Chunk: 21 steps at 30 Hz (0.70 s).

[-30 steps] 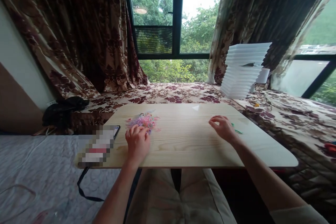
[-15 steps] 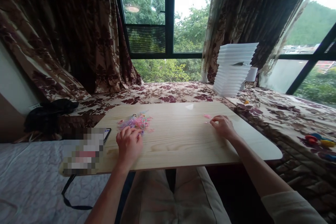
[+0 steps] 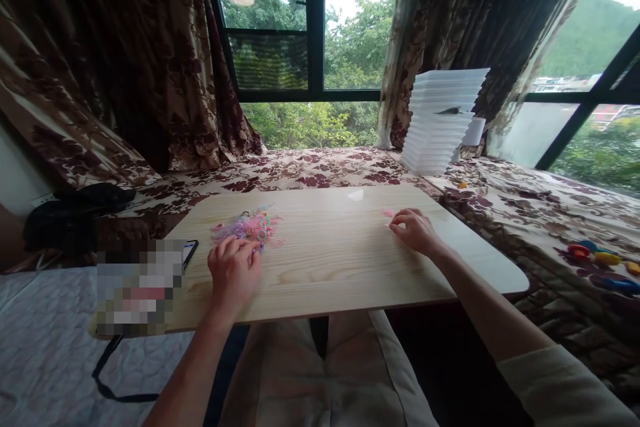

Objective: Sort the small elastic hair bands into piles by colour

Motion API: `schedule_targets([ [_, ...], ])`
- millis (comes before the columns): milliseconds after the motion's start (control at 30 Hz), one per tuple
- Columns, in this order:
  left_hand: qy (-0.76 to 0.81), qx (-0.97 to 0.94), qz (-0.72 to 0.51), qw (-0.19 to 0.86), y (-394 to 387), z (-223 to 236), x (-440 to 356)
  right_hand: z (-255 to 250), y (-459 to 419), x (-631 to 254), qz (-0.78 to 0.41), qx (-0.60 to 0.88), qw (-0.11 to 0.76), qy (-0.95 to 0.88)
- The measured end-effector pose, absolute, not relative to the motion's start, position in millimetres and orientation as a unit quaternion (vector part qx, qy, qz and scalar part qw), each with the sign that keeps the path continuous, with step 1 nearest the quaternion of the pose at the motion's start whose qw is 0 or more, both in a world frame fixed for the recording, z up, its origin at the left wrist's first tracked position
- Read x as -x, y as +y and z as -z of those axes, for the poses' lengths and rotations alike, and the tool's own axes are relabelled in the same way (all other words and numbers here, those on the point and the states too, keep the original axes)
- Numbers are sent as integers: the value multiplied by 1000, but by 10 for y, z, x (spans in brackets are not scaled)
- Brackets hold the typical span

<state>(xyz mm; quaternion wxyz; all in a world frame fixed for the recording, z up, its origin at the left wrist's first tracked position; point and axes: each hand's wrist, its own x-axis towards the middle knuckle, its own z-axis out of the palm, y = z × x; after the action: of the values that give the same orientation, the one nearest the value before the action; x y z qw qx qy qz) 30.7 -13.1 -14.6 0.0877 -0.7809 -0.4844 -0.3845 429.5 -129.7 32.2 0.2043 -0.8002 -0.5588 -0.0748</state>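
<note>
On the light wooden tabletop lies a loose pile of small colourful elastic bands (image 3: 261,221), mostly pink and purple with a few green rings. My left hand (image 3: 235,268) rests at the pile's near edge, fingers curled and drawn together; what they hold, if anything, is hidden. Farther right is a small pink cluster (image 3: 388,213), apparently of the same bands. Just beside it my right hand (image 3: 416,232) is closed in a pinch above the table. A tiny pale bit shows at its fingertips, too small to name.
The small table (image 3: 320,280) stands across my lap. A phone (image 3: 190,252), partly pixelated, lies on its left end, with a black strap (image 3: 103,373) hanging below. A tall white pleated stack (image 3: 440,123) stands behind on the flowered ledge. Colourful toy-like pieces (image 3: 605,259) lie at right.
The view has shifted slightly. My right hand has come a little closer to the small pink cluster; my left hand stays by the pile with little change.
</note>
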Motion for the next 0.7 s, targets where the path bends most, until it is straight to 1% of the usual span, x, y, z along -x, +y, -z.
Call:
schedule_targets([
  [67,-485,780,385,94,-126,151,-307,-329,-1189,-4289,76,813,191,-544],
  [200,-481,781,385,102,-122,153,-304,-423,-1034,-4416,91,835,190,-509],
  [367,-474,782,391,103,-112,160,-304,-537,-1100,-4546,93,842,191,-496],
  [533,-468,785,389,115,-110,178,-300,-447,-1140,-4462,61,841,171,-510],
  [700,-464,786,387,131,-110,180,-289,-406,-989,-4447,65,852,174,-490],
])
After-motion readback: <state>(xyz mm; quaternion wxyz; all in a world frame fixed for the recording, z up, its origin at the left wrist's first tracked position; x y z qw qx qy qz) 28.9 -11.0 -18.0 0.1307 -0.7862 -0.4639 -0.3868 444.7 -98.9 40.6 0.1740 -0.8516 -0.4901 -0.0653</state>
